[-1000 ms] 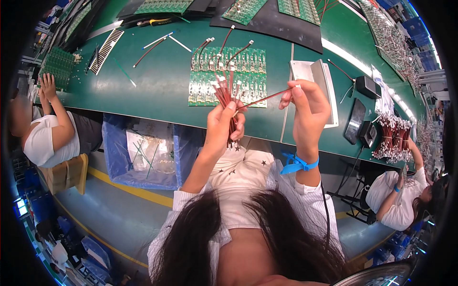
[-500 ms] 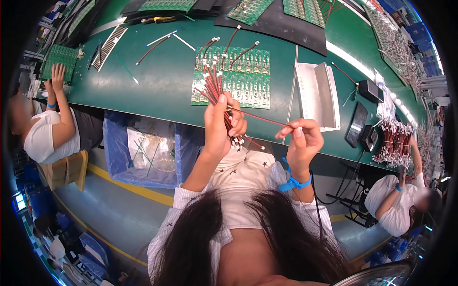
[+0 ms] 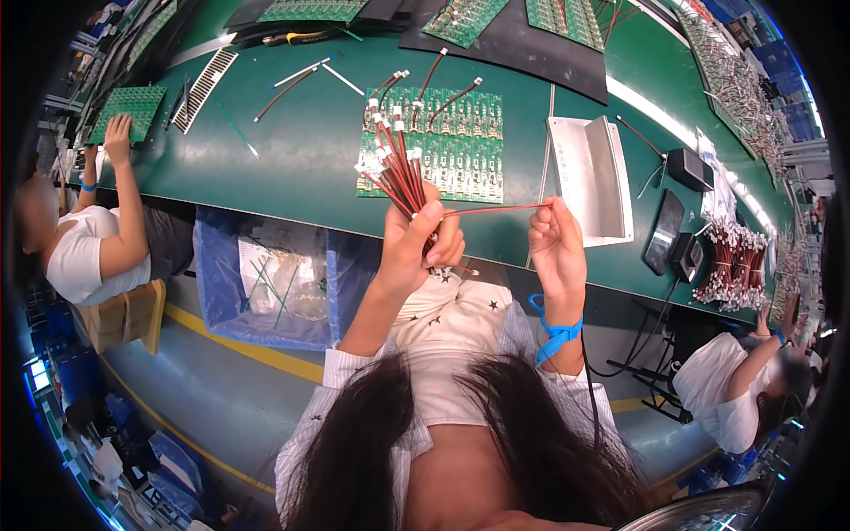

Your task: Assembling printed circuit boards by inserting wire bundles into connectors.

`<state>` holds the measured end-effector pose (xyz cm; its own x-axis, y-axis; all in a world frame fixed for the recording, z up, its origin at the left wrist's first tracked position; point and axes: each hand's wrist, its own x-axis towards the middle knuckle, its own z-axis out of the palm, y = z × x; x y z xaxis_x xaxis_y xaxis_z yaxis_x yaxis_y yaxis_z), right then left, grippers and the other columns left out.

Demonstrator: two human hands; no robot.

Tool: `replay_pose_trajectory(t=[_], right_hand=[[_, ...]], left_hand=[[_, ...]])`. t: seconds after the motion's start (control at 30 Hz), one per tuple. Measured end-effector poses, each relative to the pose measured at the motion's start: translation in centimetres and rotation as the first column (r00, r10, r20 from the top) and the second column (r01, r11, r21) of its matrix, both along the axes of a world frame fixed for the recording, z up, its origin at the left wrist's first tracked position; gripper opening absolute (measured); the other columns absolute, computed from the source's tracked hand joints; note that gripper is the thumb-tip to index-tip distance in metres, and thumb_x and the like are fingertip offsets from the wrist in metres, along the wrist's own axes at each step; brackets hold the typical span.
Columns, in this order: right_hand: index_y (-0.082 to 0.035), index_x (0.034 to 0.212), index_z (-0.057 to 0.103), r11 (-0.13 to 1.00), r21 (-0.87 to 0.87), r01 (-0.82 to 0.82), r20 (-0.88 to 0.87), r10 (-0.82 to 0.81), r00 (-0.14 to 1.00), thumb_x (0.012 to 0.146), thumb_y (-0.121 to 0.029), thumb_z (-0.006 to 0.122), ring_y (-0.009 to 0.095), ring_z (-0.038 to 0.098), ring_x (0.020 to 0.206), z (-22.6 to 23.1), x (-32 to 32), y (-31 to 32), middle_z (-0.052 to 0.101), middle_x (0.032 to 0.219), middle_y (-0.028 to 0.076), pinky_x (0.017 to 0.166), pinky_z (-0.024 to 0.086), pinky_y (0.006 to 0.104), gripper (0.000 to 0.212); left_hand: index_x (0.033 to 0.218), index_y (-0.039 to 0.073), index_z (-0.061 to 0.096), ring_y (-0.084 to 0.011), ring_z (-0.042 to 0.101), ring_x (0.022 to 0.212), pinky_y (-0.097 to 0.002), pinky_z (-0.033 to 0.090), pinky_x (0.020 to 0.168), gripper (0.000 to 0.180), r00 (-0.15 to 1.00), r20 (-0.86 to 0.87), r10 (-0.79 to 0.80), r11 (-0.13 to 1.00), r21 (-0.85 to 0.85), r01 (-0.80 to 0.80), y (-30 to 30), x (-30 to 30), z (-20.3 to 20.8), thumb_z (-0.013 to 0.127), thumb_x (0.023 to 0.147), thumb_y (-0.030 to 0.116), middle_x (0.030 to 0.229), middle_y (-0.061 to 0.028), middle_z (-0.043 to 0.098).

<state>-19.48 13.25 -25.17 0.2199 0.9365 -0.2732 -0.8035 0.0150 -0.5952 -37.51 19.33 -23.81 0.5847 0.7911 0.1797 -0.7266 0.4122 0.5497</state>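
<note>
My left hand (image 3: pixel 414 243) is wrapped round a bundle of red-and-black cables (image 3: pixel 397 168) with small white connectors at their ends. The bundle points up and left, over the lower left of a green circuit board panel (image 3: pixel 460 159). From the bundle one thin cable (image 3: pixel 496 210) stretches nearly level to my right hand (image 3: pixel 558 239), which pinches its far end between fingertips. A blue strap circles my right wrist. Several loose cables (image 3: pixel 454 104) with white connectors lie across the panel's upper part.
An angled metal plate (image 3: pixel 575 177) lies right of the panel, with small black boxes (image 3: pixel 689 168) beyond it. More tied cables (image 3: pixel 733 265) lie far right. A blue-lined bin (image 3: pixel 266 332) stands below the table's left edge. Co-workers sit at left (image 3: pixel 106 248) and right (image 3: pixel 730 389).
My right hand has risen, and the pinched cable has gone from sloping down to nearly level and taut. My left hand has shifted slightly, with the bundle still in it.
</note>
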Motion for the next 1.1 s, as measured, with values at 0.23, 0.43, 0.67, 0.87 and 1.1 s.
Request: replay_pose_trajectory(t=[0.23,0.43,0.67,0.87,1.1], right_hand=[[-0.001,0.088,0.052,0.999,0.022,0.045,0.071,-0.047,0.996,0.087,-0.02,0.049,0.009,0.05,0.064,-0.3,0.4,-0.4,0.054,0.072,0.004,0.058,0.044,0.0215,0.019],[0.0,0.09,0.051,0.991,0.029,0.129,-0.029,-0.128,0.991,0.087,-0.02,0.049,0.01,0.052,0.065,-0.3,0.7,0.3,0.055,0.076,0.005,0.06,0.046,0.0215,0.02],[0.001,0.092,0.051,0.987,0.029,0.16,0.031,-0.16,0.987,0.087,-0.018,0.049,0.012,0.056,0.07,0.3,0.7,1.0,0.057,0.079,0.008,0.065,0.049,0.0233,0.02],[0.0,0.086,0.051,0.996,0.014,0.092,0.178,-0.093,0.98,0.087,-0.021,0.048,0.014,0.055,0.064,0.9,1.2,0.7,0.056,0.072,0.009,0.06,0.049,0.0263,0.021],[-0.001,0.08,0.05,0.999,0.003,0.049,0.39,-0.046,0.92,0.087,-0.02,0.047,0.015,0.054,0.057,1.8,1.4,0.5,0.054,0.066,0.009,0.057,0.049,0.0285,0.021]], left_hand=[[0.087,0.006,0.038,-0.0067,0.028,0.034,-0.0212,0.025,0.034,0.011,0.974,-0.16,0.158,0.987,-0.004,-0.161,0.3,-0.1,0.8,0.037,0.091,0.016,0.045,-0.0034,0.037],[0.092,0.0,0.047,-0.0046,0.032,0.035,-0.0195,0.024,0.033,0.02,0.915,-0.381,0.133,0.991,0.022,-0.135,-0.1,0.1,-0.3,0.038,0.091,0.018,0.046,-0.0032,0.041],[0.088,-0.001,0.048,-0.0038,0.031,0.033,-0.0192,0.024,0.033,0.014,0.883,-0.463,0.076,0.997,0.044,-0.062,-0.6,-0.2,-0.3,0.045,0.087,0.013,0.052,-0.0096,0.052],[0.084,-0.002,0.046,-0.0046,0.027,0.031,-0.0204,0.024,0.033,0.017,0.878,-0.469,0.096,0.992,-0.031,-0.125,-0.2,-0.3,-0.4,0.045,0.088,0.014,0.055,-0.0135,0.055],[0.084,-0.002,0.045,-0.0036,0.023,0.031,-0.0203,0.021,0.031,0.017,0.897,-0.43,0.098,0.987,-0.073,-0.143,0.2,-0.4,-0.5,0.042,0.089,0.014,0.056,-0.0118,0.055]])
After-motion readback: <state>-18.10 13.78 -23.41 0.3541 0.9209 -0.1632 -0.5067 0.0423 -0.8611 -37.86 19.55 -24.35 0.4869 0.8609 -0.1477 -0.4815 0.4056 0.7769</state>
